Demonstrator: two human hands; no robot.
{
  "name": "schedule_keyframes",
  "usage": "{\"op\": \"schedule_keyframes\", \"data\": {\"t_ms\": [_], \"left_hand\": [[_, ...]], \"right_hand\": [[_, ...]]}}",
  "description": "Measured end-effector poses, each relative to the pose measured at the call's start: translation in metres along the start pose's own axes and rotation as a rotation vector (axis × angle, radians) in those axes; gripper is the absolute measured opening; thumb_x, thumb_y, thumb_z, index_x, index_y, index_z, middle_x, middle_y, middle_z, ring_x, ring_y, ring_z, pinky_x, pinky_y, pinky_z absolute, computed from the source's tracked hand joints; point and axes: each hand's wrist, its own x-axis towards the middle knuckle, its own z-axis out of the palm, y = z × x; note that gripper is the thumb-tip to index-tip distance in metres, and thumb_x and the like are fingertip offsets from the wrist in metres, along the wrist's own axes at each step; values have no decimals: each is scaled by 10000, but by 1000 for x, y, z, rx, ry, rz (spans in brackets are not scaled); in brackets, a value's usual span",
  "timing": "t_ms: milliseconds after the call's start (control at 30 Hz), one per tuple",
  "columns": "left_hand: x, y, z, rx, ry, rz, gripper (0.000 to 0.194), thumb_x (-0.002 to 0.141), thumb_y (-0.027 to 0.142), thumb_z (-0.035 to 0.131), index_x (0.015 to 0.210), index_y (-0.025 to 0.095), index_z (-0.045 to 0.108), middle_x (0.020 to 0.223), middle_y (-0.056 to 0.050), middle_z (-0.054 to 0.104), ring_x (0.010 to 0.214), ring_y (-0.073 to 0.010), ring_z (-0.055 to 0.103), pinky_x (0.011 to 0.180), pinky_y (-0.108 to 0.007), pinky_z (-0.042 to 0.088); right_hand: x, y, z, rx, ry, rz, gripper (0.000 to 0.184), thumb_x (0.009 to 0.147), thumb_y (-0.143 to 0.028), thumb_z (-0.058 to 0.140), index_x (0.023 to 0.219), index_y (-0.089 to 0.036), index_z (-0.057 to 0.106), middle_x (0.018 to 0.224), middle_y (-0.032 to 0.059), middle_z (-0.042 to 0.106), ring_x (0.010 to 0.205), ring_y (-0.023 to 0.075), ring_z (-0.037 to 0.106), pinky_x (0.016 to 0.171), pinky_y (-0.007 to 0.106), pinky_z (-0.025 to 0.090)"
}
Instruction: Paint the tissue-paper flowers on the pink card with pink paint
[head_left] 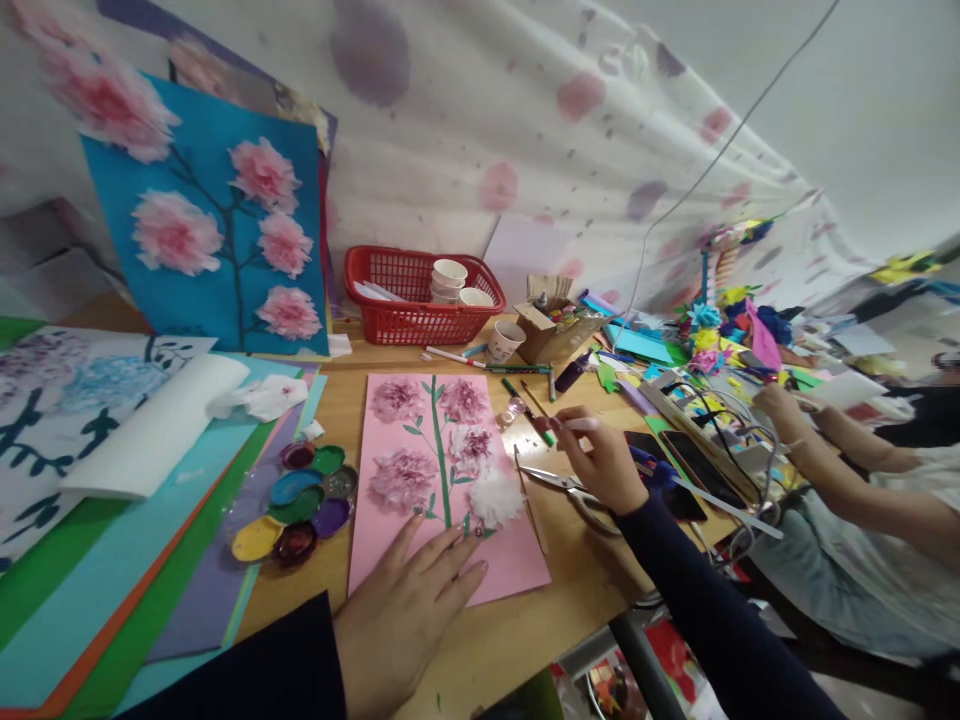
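My left hand (409, 610) lies flat with its fingers spread on the lower edge of a pink sheet (390, 430). The sheet bears a painted green stem (441, 450) with leaves and several ruffled purple-and-white tissue flowers (401, 478). One whiter flower (495, 497) sits at lower right, just beyond my left fingertips. Off the sheet's right side, my right hand (600, 460) is raised with fingers pinched together; what they hold is too small to make out. Below it lie scissors (574, 487) and a thin brush (531, 500). Markers (517, 395) are beside its fingertips.
Paint pots (298, 505) stand left of the sheet, near a paper roll (161, 425). Behind are a red basket (424, 325) with cups, a paper cup (505, 340) and a blue flower picture (202, 290). Phones (701, 465) and cables lie right, where another person's hands (780, 405) work.
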Motion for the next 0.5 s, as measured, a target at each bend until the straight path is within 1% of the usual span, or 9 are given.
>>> {"op": "schedule_keyframes", "data": {"t_ms": [33,67,100,133,167,267,367,400,500], "left_hand": [[0,0,-1,-2,12,-5,814,685,-20,407,1450,236,295,1531,-51,307,1406,-248,246,1144,-558,74],[0,0,-2,-5,17,-8,797,696,-14,408,1445,237,304,1524,-52,323,1403,-250,254,1143,-555,86],[0,-1,-4,-10,14,-7,783,703,-10,408,1440,236,314,1519,-54,333,1400,-254,263,1140,-556,100],[0,-1,-5,-14,7,-5,774,706,-7,407,1436,236,321,1518,-57,334,1397,-257,270,1136,-558,114],[0,0,-6,-18,-1,-3,770,706,-5,407,1433,237,326,1520,-57,329,1395,-259,274,1133,-561,122],[0,1,-8,-18,0,-2,789,688,-8,412,1429,248,324,1530,-41,310,1396,-255,268,1132,-560,124],[0,1,-7,-11,17,-10,788,688,1,426,1428,248,319,1525,-37,321,1390,-257,270,1134,-557,124],[0,1,-7,-11,17,-11,785,689,5,431,1428,244,320,1524,-41,322,1388,-261,273,1133,-558,125],[1,-1,-7,-16,3,-11,787,678,7,449,1424,229,329,1529,-54,310,1385,-274,274,1131,-563,123]], "right_hand": [[-2,-7,3,212,49,56,232,944,-374,418,847,-197,533,669,29,611,564,141,562,525,243,408],[-2,-15,7,380,28,106,286,943,-433,407,808,-204,511,578,-5,564,486,125,516,474,231,379],[0,-21,13,484,-33,145,334,937,-475,399,765,-206,495,518,-25,528,434,112,474,439,224,352],[4,-27,20,525,-97,166,379,931,-508,388,730,-204,490,477,-35,504,403,104,444,420,221,331],[8,-32,27,514,-118,166,398,920,-527,400,708,-202,487,463,-36,499,403,101,443,425,219,331],[20,-39,44,354,-49,123,393,895,-524,445,670,-203,467,490,-28,530,462,99,465,491,219,361],[22,-43,50,319,-171,7,392,915,-476,421,628,-210,435,490,-23,541,482,102,468,534,225,372],[22,-44,50,324,-191,-6,387,920,-461,417,624,-212,429,484,-25,540,477,103,468,535,225,369],[19,-47,49,294,-81,50,361,923,-435,420,636,-216,428,475,-30,536,459,105,466,531,228,359]]}}
